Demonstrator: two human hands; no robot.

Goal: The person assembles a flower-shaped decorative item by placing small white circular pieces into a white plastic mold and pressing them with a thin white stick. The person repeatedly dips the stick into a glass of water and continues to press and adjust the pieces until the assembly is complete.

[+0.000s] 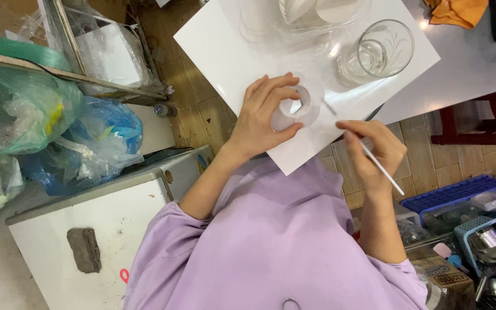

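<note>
My left hand [265,115] grips a small clear plastic cup [295,107] that stands on a white sheet of paper [225,51], fingers curled around its rim. My right hand [371,146] pinches a thin white stick [368,152], whose tip points toward the cup. Just beyond, an empty clear drinking glass [383,49] stands on the sheet, and a clear plastic container [311,17] sits at the sheet's far edge. My lilac sleeves fill the lower middle of the view.
The sheet lies on a white table [477,63] with an orange cloth [457,11] at its far right. Plastic bags [58,115] pile up at left beside a white box [87,224]. A blue crate [460,192] and metal utensils [489,247] sit at lower right.
</note>
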